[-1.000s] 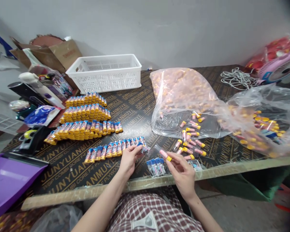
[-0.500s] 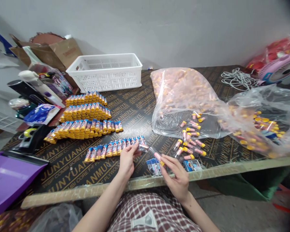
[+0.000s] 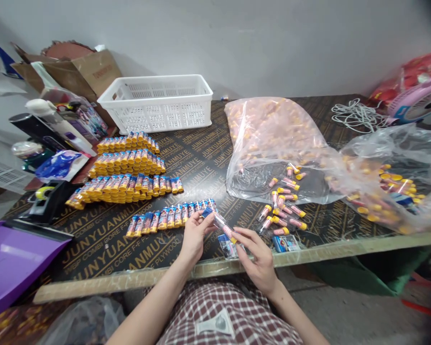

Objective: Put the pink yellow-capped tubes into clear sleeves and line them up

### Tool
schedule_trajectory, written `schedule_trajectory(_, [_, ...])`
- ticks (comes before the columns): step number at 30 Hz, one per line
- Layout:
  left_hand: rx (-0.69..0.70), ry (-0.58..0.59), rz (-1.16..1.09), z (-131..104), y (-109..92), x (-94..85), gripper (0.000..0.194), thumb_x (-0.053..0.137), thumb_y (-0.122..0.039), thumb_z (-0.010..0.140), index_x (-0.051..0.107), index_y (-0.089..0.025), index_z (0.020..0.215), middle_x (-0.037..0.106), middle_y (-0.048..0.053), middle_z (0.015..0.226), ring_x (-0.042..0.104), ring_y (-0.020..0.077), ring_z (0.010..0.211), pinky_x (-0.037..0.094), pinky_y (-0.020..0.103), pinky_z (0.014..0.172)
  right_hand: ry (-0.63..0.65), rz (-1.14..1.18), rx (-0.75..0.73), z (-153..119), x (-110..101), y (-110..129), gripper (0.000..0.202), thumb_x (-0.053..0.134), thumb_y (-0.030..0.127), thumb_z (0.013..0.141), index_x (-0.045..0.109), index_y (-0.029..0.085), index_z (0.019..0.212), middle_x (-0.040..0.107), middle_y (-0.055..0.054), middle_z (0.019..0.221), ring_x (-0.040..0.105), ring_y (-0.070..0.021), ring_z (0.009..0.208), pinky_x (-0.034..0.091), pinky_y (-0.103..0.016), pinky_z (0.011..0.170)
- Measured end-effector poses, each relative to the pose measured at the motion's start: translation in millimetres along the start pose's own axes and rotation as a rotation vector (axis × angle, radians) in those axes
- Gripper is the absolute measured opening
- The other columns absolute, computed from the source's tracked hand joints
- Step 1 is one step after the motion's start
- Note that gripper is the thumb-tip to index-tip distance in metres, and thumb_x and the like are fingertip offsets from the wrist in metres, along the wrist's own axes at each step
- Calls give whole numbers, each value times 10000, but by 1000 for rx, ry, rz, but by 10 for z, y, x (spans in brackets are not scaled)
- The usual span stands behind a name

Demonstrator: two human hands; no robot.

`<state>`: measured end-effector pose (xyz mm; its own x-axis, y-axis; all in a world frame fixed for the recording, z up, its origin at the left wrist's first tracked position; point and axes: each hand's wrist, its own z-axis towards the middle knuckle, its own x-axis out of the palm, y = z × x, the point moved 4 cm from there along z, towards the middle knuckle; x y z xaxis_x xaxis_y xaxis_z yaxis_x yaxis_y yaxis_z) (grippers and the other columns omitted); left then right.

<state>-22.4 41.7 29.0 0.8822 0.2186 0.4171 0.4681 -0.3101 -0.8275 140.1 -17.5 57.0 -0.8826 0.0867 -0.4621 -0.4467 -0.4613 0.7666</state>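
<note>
My left hand (image 3: 197,238) pinches a small blue printed sleeve (image 3: 207,211) between thumb and fingers. By its yellow-capped end, my right hand (image 3: 257,259) grips a clear tube (image 3: 222,226) with pink inside. The tube's far end meets the sleeve at my left fingertips; whether it is inside cannot be made out. Beneath the tube lies a stack of flat printed sleeves (image 3: 227,246), with another stack (image 3: 286,243) right of my right hand. Behind my left hand runs a row of sleeved tubes (image 3: 170,217). Loose unsleeved tubes (image 3: 280,211) lie to the right.
Several rows of finished-looking blue and yellow tubes (image 3: 125,186) are stacked at left, before a white basket (image 3: 158,112). A large plastic bag of tubes (image 3: 273,127) and a second bag (image 3: 377,206) stand right. A tape dispenser (image 3: 45,201) and purple dustpan (image 3: 17,268) sit at left.
The tube in my right hand has moved up and left to meet the sleeve. My left hand has shifted slightly right, and the sleeve it holds now shows its blue part.
</note>
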Motion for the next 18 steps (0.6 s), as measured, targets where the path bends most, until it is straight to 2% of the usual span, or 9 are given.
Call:
schedule_trajectory(4, [-97,119,-19,-62,-1,77,407,795,-274,579,607,-149,918,680,24,766,618,116,639,507,233,612,5,45,68,25,-4,-81,412,488,82,827,577,288,1173,586,-47,979,603,-167,878,523,-313,772])
schedule_trajectory(7, [-180,272,45,-140,29,149,332,783,-300,601,653,-108,838,682,55,768,625,130,662,512,250,648,-5,30,56,52,4,-128,532,519,67,774,498,300,1252,542,-41,986,587,-148,803,525,-318,754])
schedule_trajectory(10, [-219,332,91,-209,66,177,301,746,-370,642,672,-96,741,666,58,708,609,129,633,507,255,636,-10,87,58,89,10,-154,705,539,64,700,367,296,1344,460,-77,1208,568,-193,970,510,-376,852])
schedule_trajectory(13, [-248,366,114,-251,110,188,313,739,-391,647,683,-100,749,662,56,697,592,118,603,493,241,609,99,245,77,110,49,-158,828,517,60,648,243,284,1396,292,-88,1427,478,-245,1182,460,-420,956])
schedule_trajectory(16, [-278,381,123,-276,154,192,320,740,-388,645,687,-99,771,666,60,706,586,112,591,481,230,594,214,368,84,96,89,-153,853,484,40,620,229,269,1400,347,-83,1423,433,-245,1248,392,-441,1028])
schedule_trajectory(18, [-284,372,126,-289,174,191,323,745,-389,637,689,-100,769,667,60,702,586,115,586,478,231,588,230,415,93,81,101,-160,842,479,33,613,251,262,1390,425,-86,1372,450,-236,1237,390,-437,1030])
